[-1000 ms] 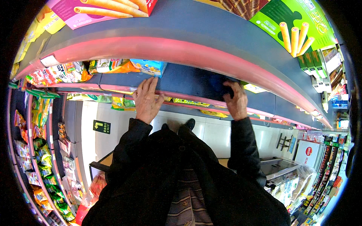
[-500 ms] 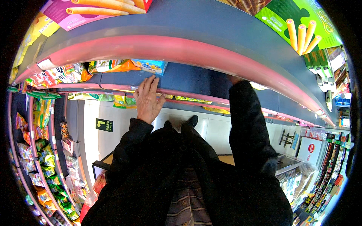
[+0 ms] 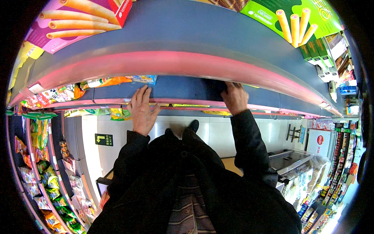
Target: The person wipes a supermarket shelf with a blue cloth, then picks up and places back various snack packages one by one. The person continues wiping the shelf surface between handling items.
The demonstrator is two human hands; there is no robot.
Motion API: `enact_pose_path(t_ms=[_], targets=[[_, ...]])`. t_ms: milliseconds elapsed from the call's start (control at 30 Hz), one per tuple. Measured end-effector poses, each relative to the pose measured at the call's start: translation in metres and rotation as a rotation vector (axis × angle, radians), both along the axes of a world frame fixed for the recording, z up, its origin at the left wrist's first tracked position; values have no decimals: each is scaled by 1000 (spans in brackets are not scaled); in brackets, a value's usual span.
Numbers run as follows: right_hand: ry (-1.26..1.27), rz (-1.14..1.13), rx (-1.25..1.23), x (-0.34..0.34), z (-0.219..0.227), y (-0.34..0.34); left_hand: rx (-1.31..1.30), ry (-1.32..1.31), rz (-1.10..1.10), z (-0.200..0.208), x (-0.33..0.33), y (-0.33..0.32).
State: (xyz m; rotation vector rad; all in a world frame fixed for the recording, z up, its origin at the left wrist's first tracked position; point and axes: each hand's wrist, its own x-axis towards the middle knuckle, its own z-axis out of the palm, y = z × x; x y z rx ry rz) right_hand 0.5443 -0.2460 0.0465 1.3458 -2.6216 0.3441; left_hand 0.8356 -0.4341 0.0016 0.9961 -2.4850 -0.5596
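My left hand (image 3: 142,111) rests over the pink front edge of the lower shelf (image 3: 183,89), fingers spread and holding nothing. Just beyond its fingertips is a blue box (image 3: 146,79), partly covered by the upper shelf's lip. Colourful snack bags (image 3: 58,94) lie to the left of that box. Reaching over the same lower shelf, my right hand (image 3: 236,99) has its thumb side showing. Its fingertips pass beneath the pink lip of the upper shelf (image 3: 175,64), so what they hold, if anything, is hidden.
On the upper shelf stand a purple box (image 3: 78,23) at left and a green box (image 3: 269,13) at right, both picturing wafer rolls. Bag-filled racks (image 3: 50,179) line the left side. A metal-topped case (image 3: 290,160) stands at right. A floor exit sign (image 3: 104,139) lies below.
My right hand has drawn back from deep under the upper shelf and now shows. The view has shifted, with the upper shelf lower in the picture. My left hand stays at the shelf edge.
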Motion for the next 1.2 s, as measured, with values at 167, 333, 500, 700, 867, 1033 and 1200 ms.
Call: enact_pose_path(t_ms=[167, 333, 500, 700, 867, 1033, 1200], targets=[[-6, -99, -107, -36, 13, 82, -25, -5, -25, 1, 3, -2], [-109, -7, 23, -38, -8, 75, -37, 15, -32, 6, 1, 1], [-124, 322, -55, 58, -9, -29, -24, -25, -22, 11, 1, 1], [-644, 391, -94, 81, -9, -93, -34, -44, 8, 8, 2, 1], [-81, 289, -124, -32, -22, -107, -11, 1, 14, 9, 1, 3], [112, 300, 5, -34, -42, -120, -20, 12, 2, 7, 0, 4], [-19, 558, 119, 72, -15, -107, -35, 27, 31, 6, 1, 3]])
